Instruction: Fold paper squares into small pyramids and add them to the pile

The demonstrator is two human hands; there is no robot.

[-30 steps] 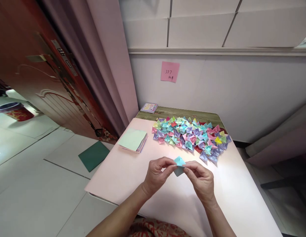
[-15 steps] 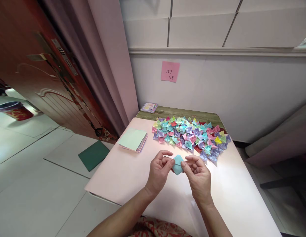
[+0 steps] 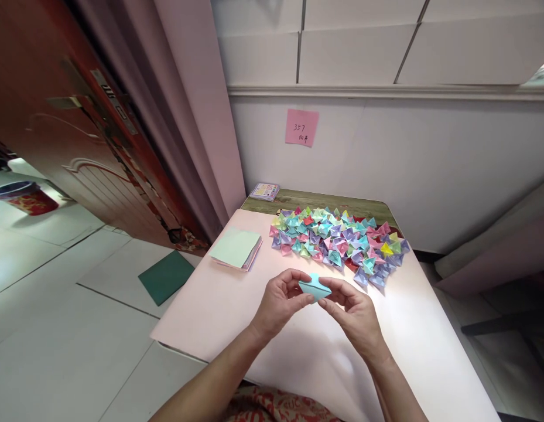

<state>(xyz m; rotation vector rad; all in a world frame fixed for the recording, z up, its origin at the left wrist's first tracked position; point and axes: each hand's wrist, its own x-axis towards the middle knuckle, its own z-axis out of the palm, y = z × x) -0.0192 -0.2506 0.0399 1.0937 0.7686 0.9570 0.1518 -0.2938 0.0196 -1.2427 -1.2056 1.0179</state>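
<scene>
A small piece of light blue folded paper is held up between both hands, above the near part of the table. My left hand pinches its left side, thumb below and fingers at the upper corner. On the right side, my right hand grips it the same way. The paper shows a wide top edge with a dark gap along it and narrows to a point below. Just beyond the hands lies a crowd of small folded paper boats in blue, purple, pink, green and yellow.
A stack of square paper sheets, pale green on top, lies at the table's left. A pack of paper sits at the far left corner. The pink-covered table stands against the wall, where a pink note is stuck.
The light blue paper has gone from a diamond shape facing me to a wide form with a gap along its top. Both hands' fingers have shifted to its upper corners.
</scene>
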